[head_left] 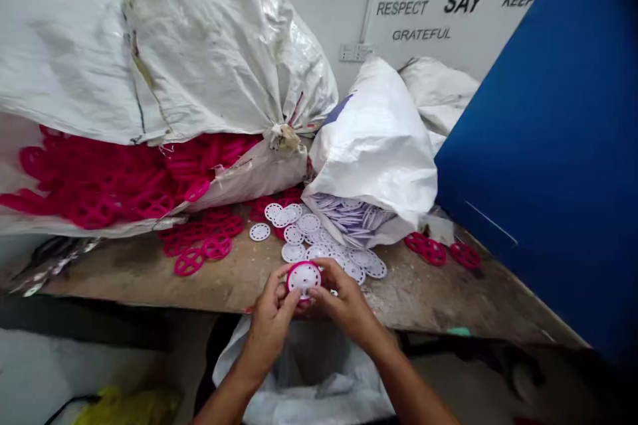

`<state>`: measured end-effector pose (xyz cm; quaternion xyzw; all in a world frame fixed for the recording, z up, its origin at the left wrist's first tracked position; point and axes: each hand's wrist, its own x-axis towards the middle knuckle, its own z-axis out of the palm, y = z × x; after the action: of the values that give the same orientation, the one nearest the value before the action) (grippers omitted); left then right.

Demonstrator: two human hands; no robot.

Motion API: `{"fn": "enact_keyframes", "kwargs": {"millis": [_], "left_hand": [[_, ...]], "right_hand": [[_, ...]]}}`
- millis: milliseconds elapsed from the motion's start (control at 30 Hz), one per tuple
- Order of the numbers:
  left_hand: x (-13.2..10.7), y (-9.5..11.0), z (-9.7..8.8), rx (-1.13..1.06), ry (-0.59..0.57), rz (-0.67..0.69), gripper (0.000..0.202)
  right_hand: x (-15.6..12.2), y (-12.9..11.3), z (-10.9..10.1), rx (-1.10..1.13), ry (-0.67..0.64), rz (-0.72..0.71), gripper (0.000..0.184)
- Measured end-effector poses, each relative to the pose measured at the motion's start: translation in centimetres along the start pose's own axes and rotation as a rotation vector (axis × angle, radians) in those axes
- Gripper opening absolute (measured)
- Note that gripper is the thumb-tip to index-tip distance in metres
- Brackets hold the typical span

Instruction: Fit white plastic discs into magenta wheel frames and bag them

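Note:
Both hands meet at the front edge of a worn wooden table (149,272). My left hand (272,319) and my right hand (343,305) pinch the same piece from either side: a white perforated disc set inside a pink ring (304,277). Just beyond my fingers lies a spread of loose white discs (319,239). Loose pink spoked wheels (204,242) lie to the left of them.
A big white sack spilling pink wheels (124,179) fills the left. A smaller white sack of white discs (373,146) lies at centre. Three pink wheels (438,252) sit at right by a blue panel (548,146). An open white bag (314,378) hangs below my hands.

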<state>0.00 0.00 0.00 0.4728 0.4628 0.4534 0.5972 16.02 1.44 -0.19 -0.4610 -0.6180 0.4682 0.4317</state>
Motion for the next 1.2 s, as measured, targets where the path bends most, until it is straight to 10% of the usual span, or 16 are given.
{"fn": "enact_keyframes", "kwargs": {"millis": [167, 333, 500, 733, 1000, 1200], "left_hand": [[-1.2, -1.6, -1.2, 0.113, -0.055, -0.057, 0.047], [-2.4, -1.5, -3.4, 0.548, -0.28, -0.145, 0.044], [0.9, -0.9, -4.9, 0.888, -0.006, 0.206, 0.029], [6.4, -2.2, -6.5, 1.091, 0.204, 0.477, 0.02], [6.3, -0.6, -18.5, 1.112, 0.561, 0.401, 0.018], [7.3, -1.5, -18.5, 1.023, 0.364, 0.423, 0.02]], "right_hand": [[-1.8, 0.4, 0.8, -0.089, -0.093, 0.053, 0.034], [-1.7, 1.4, -4.5, -0.493, 0.028, -0.011, 0.02], [0.6, 5.3, -10.0, -0.974, 0.187, -0.102, 0.033], [0.5, 8.3, -10.9, -1.177, 0.213, -0.223, 0.033], [-1.3, 5.8, -11.2, -0.952, 0.619, -0.174, 0.049], [-0.9, 2.7, -8.5, -0.313, 0.571, 0.106, 0.043]]}}
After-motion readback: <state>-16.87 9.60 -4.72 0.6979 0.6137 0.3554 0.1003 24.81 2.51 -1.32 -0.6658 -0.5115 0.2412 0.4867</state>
